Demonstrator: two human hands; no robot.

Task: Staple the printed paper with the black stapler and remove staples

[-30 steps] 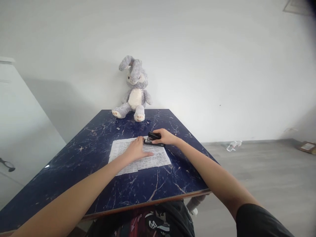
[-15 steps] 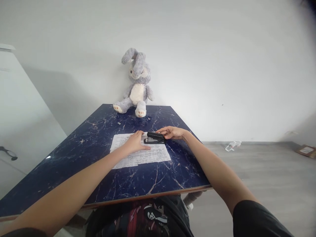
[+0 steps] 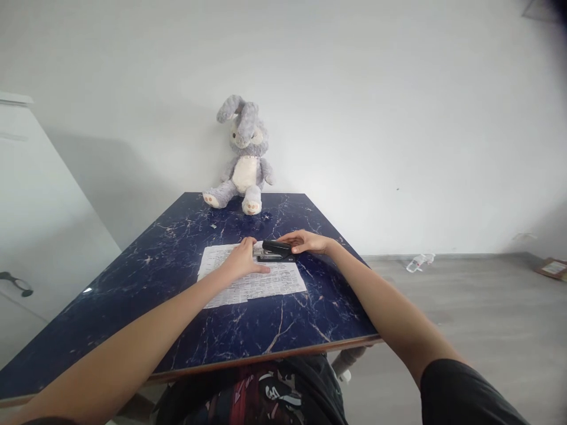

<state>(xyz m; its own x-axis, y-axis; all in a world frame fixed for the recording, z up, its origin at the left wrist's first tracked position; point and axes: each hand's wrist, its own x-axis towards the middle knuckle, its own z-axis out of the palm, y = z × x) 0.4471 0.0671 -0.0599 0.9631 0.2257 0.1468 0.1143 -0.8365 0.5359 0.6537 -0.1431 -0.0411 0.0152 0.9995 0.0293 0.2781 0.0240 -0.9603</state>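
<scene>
Worktop (image 3: 146,271), left: open passage between papers (image 3: 274,286) and left edge.
Near edge: free strip before the papers, between the forearms (image 3: 172,317).
Far end: plush rabbit (image 3: 245,172) blocks the middle — wall (image 3: 376,118) behind.
Papers' far side: stapler (image 3: 276,248) fills the gap between left hand (image 3: 241,258) and right hand (image 3: 308,241).
Right: narrower strip — right forearm (image 3: 376,295) crosses it.

Sleeves (image 3: 460,392): black, short; forearms (image 3: 155,330) bare. Clothing (image 3: 321,392) below worktop's (image 3: 248,336) near edge: black, dark-red panel (image 3: 239,407), white and pink print (image 3: 272,392).

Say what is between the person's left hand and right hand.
In the head view, the black stapler is between the left hand and the right hand, at the far right of the paper.
</scene>
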